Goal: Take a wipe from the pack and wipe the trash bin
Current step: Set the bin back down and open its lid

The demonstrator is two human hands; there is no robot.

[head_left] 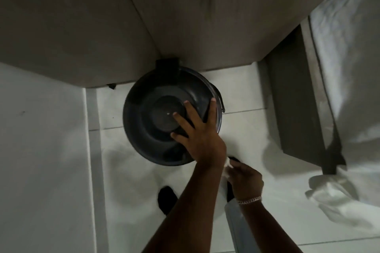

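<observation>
The trash bin [156,117], a dark round bin with a domed lid, is standing on the pale tiled floor [242,121], backed into the corner where two wall panels meet. The left hand [197,135] is lying flat on the lid's near right side, fingers spread apart and clamped on nothing; it appears to be bracing the bin. The right hand [244,178] is hovering just below the left wrist, off the bin, with its fingers curled together around a small white wipe [227,165], only a corner of which is showing. The pack is not in view. In my judgement, the wipe is soft, damp and limp, so it is best bunched under the fingertips and pressed flat to the surface. The bin looks like light plastic, smooth and probably slippery once wet, and liable to skate on tile; it should be steadied from above at the lid or rim while the other hand wipes.
</observation>
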